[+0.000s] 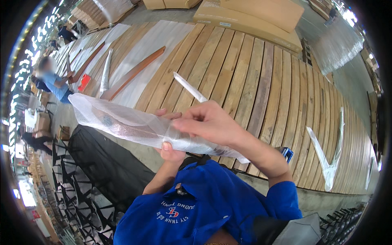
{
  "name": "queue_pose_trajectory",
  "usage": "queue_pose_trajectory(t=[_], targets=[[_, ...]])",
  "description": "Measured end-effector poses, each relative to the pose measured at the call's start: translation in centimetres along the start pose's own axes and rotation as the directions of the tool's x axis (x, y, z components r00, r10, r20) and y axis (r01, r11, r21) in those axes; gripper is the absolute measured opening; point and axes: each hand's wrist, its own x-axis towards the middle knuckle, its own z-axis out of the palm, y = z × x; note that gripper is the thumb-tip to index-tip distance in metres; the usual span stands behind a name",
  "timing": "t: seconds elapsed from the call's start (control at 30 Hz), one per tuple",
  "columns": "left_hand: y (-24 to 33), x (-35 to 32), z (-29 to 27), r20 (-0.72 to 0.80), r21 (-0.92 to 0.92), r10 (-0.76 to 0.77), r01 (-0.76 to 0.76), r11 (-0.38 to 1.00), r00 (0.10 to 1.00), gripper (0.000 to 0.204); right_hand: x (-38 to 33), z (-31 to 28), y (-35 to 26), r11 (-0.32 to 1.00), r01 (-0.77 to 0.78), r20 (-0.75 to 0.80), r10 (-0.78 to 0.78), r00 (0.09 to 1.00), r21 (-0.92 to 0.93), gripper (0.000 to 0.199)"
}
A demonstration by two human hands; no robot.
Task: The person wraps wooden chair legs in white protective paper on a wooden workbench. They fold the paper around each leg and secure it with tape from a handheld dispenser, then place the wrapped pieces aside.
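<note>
A long brown wooden piece wrapped in a translucent white foam sheet (118,124) lies slantwise across the space before my body. My left hand (170,154) grips it from below near the middle, thumb on the near side and fingertips showing past the far edge. Bent over the top, my right hand (208,122) has its fingers curled and pressed together at the wrap, just right of the left hand's grip. Whether a strip of tape is between those fingers is hidden. Behind my right hand, a narrow white-wrapped piece (190,86) rests on the wooden slats.
The slatted wooden table (261,81) carries an unwrapped curved brown wooden part (134,73) and a V-shaped wrapped piece (328,167). A blue object (287,154) sits near my right forearm. Cardboard boxes (249,20) stand beyond. Another person (57,81) works at far left.
</note>
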Motion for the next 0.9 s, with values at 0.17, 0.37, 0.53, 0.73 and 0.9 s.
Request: queue_pose_trajectory(t=[0.17, 0.37, 0.53, 0.73, 0.9], targets=[[0.6, -1.4, -2.5, -0.007, -0.075, -0.218, 0.217, 0.973, 0.976, 0.1, 2.6, 2.1, 0.7, 0.969, 0.038, 0.319, 0.042, 0.947, -0.243, 0.045], [-2.9, -4.3, -6.2, 0.094, -0.075, -0.301, 0.308, 0.948, 0.949, 0.091, 2.3, 1.3, 0.8, 0.879, 0.043, 0.241, 0.083, 0.967, -0.475, 0.051], [-3.5, 1.3, -0.3, 0.22, -0.124, 0.055, -0.028, 0.992, 0.974, 0.093, -2.8, -2.9, 6.8, 0.884, -0.184, -0.175, 0.119, 0.977, -0.429, 0.049], [-3.9, 8.2, 6.0, 0.501, -0.024, -0.029, 0.047, 0.999, 0.865, 0.113, -7.8, -5.8, 10.8, 0.876, -0.265, -0.608, -0.04, 0.793, -0.404, 0.06], [-12.3, 14.8, 11.0, 0.765, -0.221, -0.215, 0.561, 0.797, 0.607, 0.094, -7.1, -6.2, 13.2, 0.681, -0.676, -0.828, 0.183, 0.53, -0.282, 0.074]])
